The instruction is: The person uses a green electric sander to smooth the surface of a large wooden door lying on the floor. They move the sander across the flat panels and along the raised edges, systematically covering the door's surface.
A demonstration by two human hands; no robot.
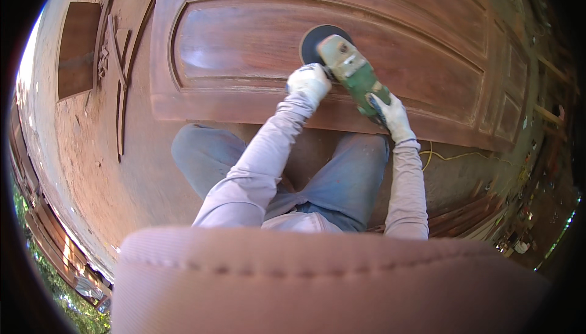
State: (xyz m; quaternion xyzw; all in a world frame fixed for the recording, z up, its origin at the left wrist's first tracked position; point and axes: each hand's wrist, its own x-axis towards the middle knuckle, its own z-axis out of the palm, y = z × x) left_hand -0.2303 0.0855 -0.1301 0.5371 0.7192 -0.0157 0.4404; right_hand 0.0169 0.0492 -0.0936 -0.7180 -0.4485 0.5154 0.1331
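- The person is kneeling or squatting at the lower edge of a large wooden door (256,41) that is lying flat on the floor, with both gloved hands extending forward over it.
- The left hand (309,82), in a white glove, is closing around the side grip near the head of a green angle grinder (354,76); the fingers are curling around the grip, not spreading.
- The right hand (390,114), also in a white glove, is wrapping around the rear body of the angle grinder, with the fingers pressing onto the green housing.
- The angle grinder is lying tilted across the raised central panel of the wooden door, with its dark round disc (322,40) resting against the panel surface at the far end of the tool.
- A yellow cord (455,156) is running along the floor just beside the right edge of the wooden door, near the right forearm.
- Both forearms are wearing pale long sleeves; the knees, in blue trousers, are sitting just below the door's edge.
- A dark rectangular board (78,50) is lying well apart on the left, with thin wooden strips (119,65) lying between it and the wooden door.
- Reddish dust is covering the floor (91,169) around the work area.
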